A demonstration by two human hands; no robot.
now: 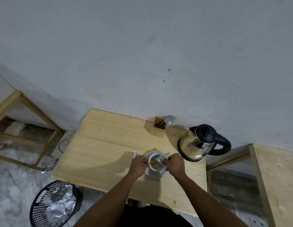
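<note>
A white cup [156, 167] stands on a white saucer [156, 175] on a small wooden table [101, 145]. Brown powder lies inside the cup. My right hand [175, 164] pinches a small paper sachet [163, 157] tilted over the cup's rim. My left hand [139, 164] is at the cup's left side and holds a spoon [134, 154] whose end sticks up behind the knuckles.
A steel electric kettle [199, 143] with a black lid and handle stands right of the cup. A wooden cutlery holder [159, 126] with spoons sits by the wall. A black basket [54, 203] lined with foil stands on the floor at left. Wooden frames flank the table.
</note>
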